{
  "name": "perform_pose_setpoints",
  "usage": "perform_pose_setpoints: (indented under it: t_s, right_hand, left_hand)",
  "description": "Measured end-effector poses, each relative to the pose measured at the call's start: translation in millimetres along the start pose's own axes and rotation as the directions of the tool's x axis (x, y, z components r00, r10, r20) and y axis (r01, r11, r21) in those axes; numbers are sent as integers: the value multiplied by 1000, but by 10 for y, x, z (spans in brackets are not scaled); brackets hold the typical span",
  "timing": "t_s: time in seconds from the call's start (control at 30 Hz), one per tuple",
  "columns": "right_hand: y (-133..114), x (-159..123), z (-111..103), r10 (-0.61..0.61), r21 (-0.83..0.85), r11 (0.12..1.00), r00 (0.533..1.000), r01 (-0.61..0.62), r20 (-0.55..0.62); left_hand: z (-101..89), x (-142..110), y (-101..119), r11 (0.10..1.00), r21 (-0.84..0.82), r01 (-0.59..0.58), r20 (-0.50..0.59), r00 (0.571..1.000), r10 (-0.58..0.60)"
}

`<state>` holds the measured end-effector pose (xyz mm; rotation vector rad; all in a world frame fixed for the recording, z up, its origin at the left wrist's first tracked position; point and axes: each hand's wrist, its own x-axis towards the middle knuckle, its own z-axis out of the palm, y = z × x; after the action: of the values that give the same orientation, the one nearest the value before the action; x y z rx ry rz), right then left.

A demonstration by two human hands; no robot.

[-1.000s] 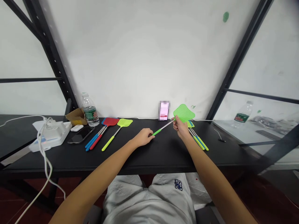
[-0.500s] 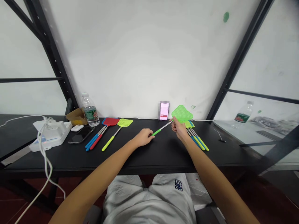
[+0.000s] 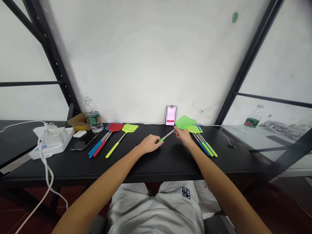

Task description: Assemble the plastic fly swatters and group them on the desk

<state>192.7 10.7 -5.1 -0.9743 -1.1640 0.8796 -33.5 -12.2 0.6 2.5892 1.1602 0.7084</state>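
Observation:
A green fly swatter point(image 3: 185, 121) with a metal shaft is held between both hands above the black table point(image 3: 151, 167). My left hand point(image 3: 150, 144) is closed round its green handle. The fingers of my right hand point(image 3: 183, 135) pinch the shaft just below the mesh head. Right of that hand lie several swatters with blue and yellow-green handles point(image 3: 207, 148), their heads partly overlapped. On the left rest a yellow-green swatter point(image 3: 115, 146) and, beside it, a red swatter point(image 3: 103, 143) partly over blue ones point(image 3: 96, 147).
At the left are a water bottle point(image 3: 94, 116), a cardboard box point(image 3: 79, 122), a white case point(image 3: 80, 134), a dark phone point(image 3: 84, 141) and a white power strip point(image 3: 55, 144) with cables. A lit phone point(image 3: 170, 114) leans on the wall. A short cable point(image 3: 231, 146) lies right.
My right hand has moved left and slightly down, bringing the swatter's head lower and nearer my left hand. The visible shaft is shorter. My left hand keeps its hold on the handle.

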Motion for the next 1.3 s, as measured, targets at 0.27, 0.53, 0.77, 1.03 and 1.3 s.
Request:
perform_pose_setpoints:
  t_s: [0.27,0.53,0.77,1.03,1.3]
  right_hand:
    - [2,-99,97,139,11,990,969,-144,203]
    - [-28,-102,134,179,32,981,954,-192,239]
    - [-40,-17,52,191,56,978,966,-203,176]
    - [-26,125,-144,174,79,979,973,-187,151]
    - [-71,183,-298,144,77,985,983,-154,115]
  left_hand:
    - [-23,-14,56,999,-50,-1,-3,1000,1]
    - [-18,9,77,993,-103,-62,-26,998,59]
    - [-32,25,74,993,-108,-56,-40,998,52]
    - [-57,25,86,989,-121,-80,-32,997,77]
    - [-81,15,117,990,-117,-83,-16,997,81]
